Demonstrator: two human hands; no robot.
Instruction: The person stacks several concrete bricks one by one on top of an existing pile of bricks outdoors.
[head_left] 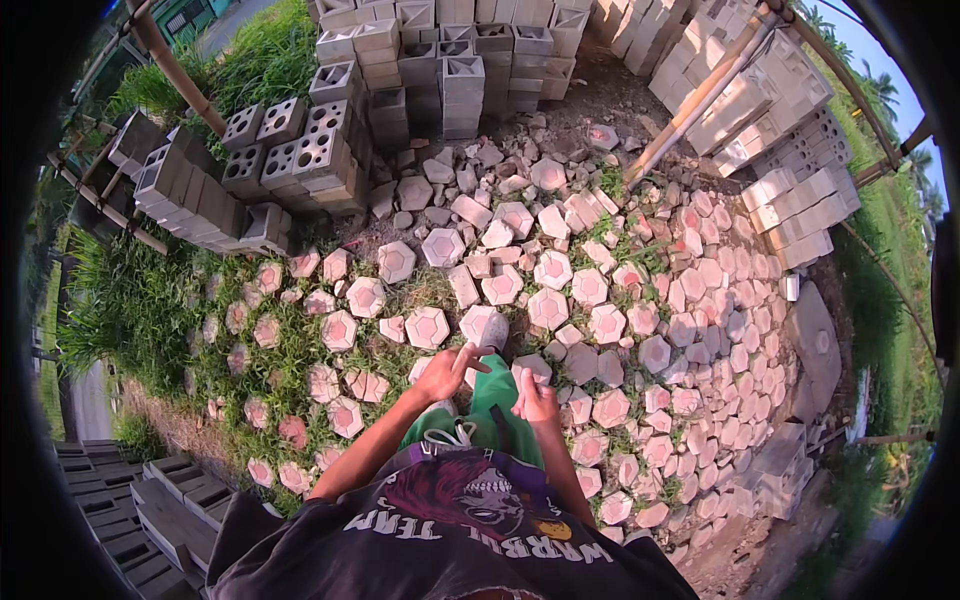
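Observation:
My left hand (449, 374) is held in front of my green shorts (489, 399), its fingers apart and stretched toward the right, with nothing in them. My right hand (536, 399) hangs at the other side of the shorts, loosely bent, the fingers partly apart, and no object shows in it. Neither hand touches a block. Beyond the hands, one shoe (494, 331) stands forward on a hexagonal paving block (478, 322). More pinkish hexagonal pavers (427, 327) lie around my feet, set in grass and soil.
Stacked grey hollow blocks (463, 95) stand ahead, with round-holed blocks (283, 160) at the left. More block stacks (800, 205) rise at the right beside a bamboo pole (690, 105). Broken rubble (470, 170) litters the ground ahead. Dark grey blocks (105, 510) lie at lower left.

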